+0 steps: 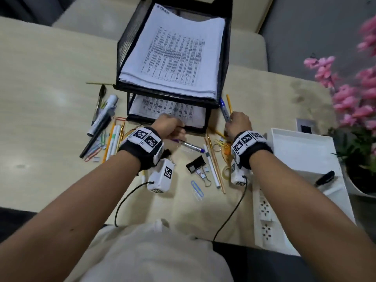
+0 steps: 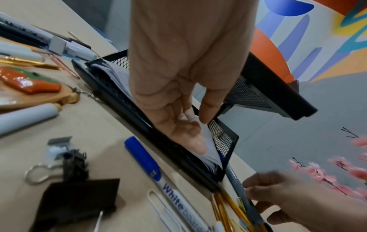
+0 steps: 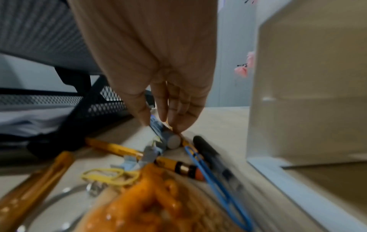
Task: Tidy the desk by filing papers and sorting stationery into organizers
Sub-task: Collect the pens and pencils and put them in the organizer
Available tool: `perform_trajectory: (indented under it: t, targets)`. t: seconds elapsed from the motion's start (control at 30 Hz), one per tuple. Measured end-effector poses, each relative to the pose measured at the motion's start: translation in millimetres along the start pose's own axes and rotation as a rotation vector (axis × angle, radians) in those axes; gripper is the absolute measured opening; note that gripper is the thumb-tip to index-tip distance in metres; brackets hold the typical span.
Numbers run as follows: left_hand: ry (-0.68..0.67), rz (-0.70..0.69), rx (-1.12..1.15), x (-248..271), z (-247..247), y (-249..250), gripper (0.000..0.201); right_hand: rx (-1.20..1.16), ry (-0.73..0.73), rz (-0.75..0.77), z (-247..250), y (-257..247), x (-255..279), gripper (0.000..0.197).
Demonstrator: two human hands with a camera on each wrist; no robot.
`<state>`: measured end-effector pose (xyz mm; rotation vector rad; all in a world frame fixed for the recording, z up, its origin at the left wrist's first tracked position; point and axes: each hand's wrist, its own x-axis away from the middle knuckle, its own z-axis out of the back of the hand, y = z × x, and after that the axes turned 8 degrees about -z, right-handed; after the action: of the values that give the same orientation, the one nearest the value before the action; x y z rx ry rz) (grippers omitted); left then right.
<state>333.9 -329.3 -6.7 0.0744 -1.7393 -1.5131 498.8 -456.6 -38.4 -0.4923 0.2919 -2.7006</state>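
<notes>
A black mesh two-tier tray [image 1: 227, 58] holds printed papers [image 1: 175, 53] on top and more papers [image 1: 162, 106] in its lower tier [image 1: 206, 121]. My left hand [image 1: 168, 123] reaches into the lower tier's front; in the left wrist view its fingers [image 2: 188, 133] lie fairly straight on the white sheets, thumb beside them. My right hand [image 1: 237, 121] is at the tray's right front corner and pinches a blue-capped whiteboard marker [image 1: 223, 108] between thumb and fingers [image 3: 164, 120]. The marker's grey end [image 3: 172, 141] sticks out toward the wrist.
A second blue whiteboard marker [image 1: 191, 146], a black binder clip [image 1: 195, 163], pencils [image 1: 213, 159] and paper clips lie in front of the tray. More pens and markers [image 1: 101, 123] lie to its left. A white organizer [image 1: 305, 151] holding a black marker [image 1: 325, 178] stands right, beside pink flowers [image 1: 356, 88].
</notes>
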Motion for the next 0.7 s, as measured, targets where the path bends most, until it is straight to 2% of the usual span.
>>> perform_trajectory:
  t: [0.1,0.17,0.27,0.3,0.4,0.47,0.5,0.53,0.6,0.7]
  targets:
    - [0.022,0.005,0.026,-3.5,-0.3,4.2,0.018,0.029,-0.036,-0.057,-9.8,-1.4,-1.6,0.023]
    - [0.011,0.012,0.042,-4.6,-6.0,5.1,0.01,-0.041,-0.022,-0.115,-12.0,-0.2,5.5,0.024]
    - [-0.057,-0.013,0.029,-5.6,-20.2,6.0,0.01,-0.323,0.056,-0.188,-6.4,2.6,31.0,0.025]
    - [-0.101,-0.029,0.002,-5.3,-26.3,6.5,0.011,-0.43,0.042,-0.189,-5.1,3.0,44.8,0.023]
    - [-0.201,-0.048,-0.085,-3.6,-45.1,6.3,0.025,-0.6,-0.154,-0.081,-12.8,1.2,93.4,0.012]
    - [-0.194,-0.064,-0.105,-3.5,-54.2,4.2,0.025,-0.643,-0.291,-0.028,-17.8,1.9,110.5,0.011]
    - [-0.164,-0.081,-0.101,-3.2,-56.0,3.3,0.021,-0.659,-0.306,-0.027,-18.0,3.9,109.1,0.013]
    - [-0.134,-0.104,-0.1,-2.6,-56.3,2.9,0.02,-0.677,-0.268,-0.052,-16.3,5.9,101.9,0.015]
    - [-0.096,-0.153,-0.134,-1.2,-53.7,1.5,0.022,-0.697,-0.095,-0.135,-10.2,9.8,76.2,0.017]
    - [-0.071,-0.21,-0.229,1.7,-44.6,-0.3,0.013,-0.549,0.104,-0.226,0.7,7.3,33.3,0.024]
